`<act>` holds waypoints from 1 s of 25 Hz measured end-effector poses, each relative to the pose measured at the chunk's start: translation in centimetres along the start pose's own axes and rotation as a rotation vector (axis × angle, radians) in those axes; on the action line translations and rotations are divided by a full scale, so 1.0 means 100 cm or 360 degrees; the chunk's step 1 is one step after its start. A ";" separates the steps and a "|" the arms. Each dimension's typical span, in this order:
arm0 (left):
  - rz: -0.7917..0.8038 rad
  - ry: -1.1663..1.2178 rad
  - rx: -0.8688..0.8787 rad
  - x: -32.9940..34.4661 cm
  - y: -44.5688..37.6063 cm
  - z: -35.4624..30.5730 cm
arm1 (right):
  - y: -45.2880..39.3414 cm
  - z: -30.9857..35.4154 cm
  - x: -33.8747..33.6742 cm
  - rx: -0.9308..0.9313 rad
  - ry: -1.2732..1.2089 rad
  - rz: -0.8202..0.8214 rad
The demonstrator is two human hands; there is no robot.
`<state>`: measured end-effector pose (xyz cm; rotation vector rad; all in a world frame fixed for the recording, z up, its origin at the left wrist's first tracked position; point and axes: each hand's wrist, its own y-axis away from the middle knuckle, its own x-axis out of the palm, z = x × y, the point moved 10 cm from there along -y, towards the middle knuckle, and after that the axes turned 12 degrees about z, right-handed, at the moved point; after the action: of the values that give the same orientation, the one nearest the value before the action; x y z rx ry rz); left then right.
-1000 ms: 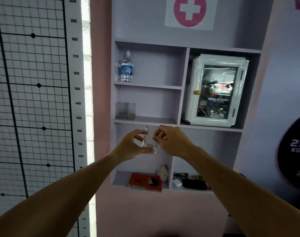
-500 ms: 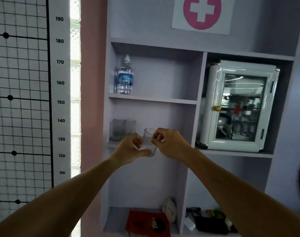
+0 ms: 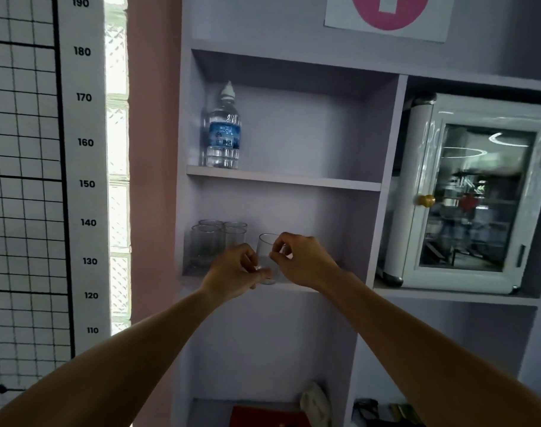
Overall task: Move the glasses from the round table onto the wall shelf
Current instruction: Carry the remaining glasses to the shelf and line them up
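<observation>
A clear drinking glass [image 3: 266, 254] stands upright at the front edge of the middle wall shelf [image 3: 297, 285]. My left hand [image 3: 235, 274] grips its base from the left, while my right hand [image 3: 303, 261] pinches its rim from the right. Several more clear glasses [image 3: 215, 241] are grouped at the shelf's left end, just left of the held one. The round table is out of view.
A water bottle [image 3: 223, 131] stands on the shelf above. A white glass-door cabinet [image 3: 475, 192] fills the right compartment. The bottom shelf holds a red item [image 3: 263, 416] and a white cloth [image 3: 315, 406]. A height chart [image 3: 84, 143] hangs on the left wall.
Both hands carried the glass up and forward to the middle shelf's front edge. The view has come closer to the shelf.
</observation>
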<state>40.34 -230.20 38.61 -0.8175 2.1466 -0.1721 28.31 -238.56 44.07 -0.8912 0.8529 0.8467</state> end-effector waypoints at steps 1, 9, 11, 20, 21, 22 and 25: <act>-0.0003 0.0000 -0.0011 0.001 -0.003 0.003 | -0.005 -0.003 0.001 -0.0008 -0.0007 0.0011; -0.0064 -0.0120 -0.0060 0.000 -0.019 0.006 | -0.040 -0.018 0.016 -0.0111 -0.0127 0.0082; -0.0092 -0.0135 -0.0072 0.000 -0.021 0.005 | -0.045 -0.024 0.020 -0.0119 -0.0240 0.0072; -0.0088 -0.0336 -0.0149 0.010 -0.032 0.009 | -0.060 -0.048 0.025 -0.0133 -0.0520 -0.0053; -0.0087 -0.0365 -0.0151 0.011 -0.033 0.008 | -0.061 -0.049 0.027 -0.0137 -0.0530 -0.0039; -0.0099 -0.0409 -0.0158 0.011 -0.034 0.007 | -0.064 -0.051 0.029 -0.0140 -0.0537 -0.0021; -0.0146 -0.0505 -0.0194 0.011 -0.037 0.006 | -0.072 -0.055 0.036 -0.0159 -0.0540 0.0011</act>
<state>42.09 -233.63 38.94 -0.9466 1.8358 0.0412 34.65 -245.26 41.00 -0.8020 0.5220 1.0190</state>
